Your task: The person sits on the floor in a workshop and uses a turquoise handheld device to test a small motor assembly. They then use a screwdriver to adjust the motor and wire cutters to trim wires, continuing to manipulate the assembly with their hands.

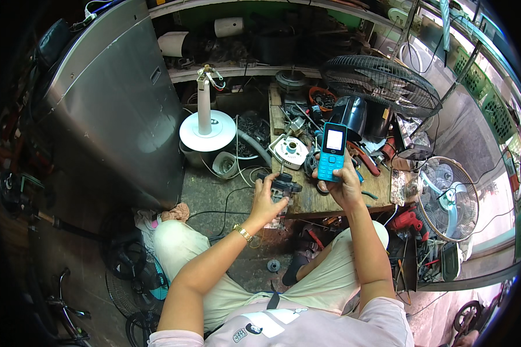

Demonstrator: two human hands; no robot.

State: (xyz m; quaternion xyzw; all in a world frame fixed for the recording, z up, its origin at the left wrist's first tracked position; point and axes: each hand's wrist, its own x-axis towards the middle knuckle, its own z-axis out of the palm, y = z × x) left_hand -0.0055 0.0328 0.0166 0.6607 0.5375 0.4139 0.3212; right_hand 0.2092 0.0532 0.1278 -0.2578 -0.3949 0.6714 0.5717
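My left hand (265, 203), with a gold watch at the wrist, grips a dark round part that looks like a fan motor (282, 184) by the bench's left edge. Its underside is partly hidden by my fingers. My right hand (347, 188) is closed around a blue keypad phone (330, 165), held upright above the bench with its screen lit. Just beyond the motor lies a white slotted housing (291, 151). Pliers with red handles (366, 161) rest to the right of the phone.
The wooden bench (321, 202) carries tools and loose parts. A black fan cage (382, 84) stands at its back. On the left are a white fan stand (204, 115) and a grey metal cabinet (118, 98). A caged fan (447, 199) and a red drill (411, 222) are at right.
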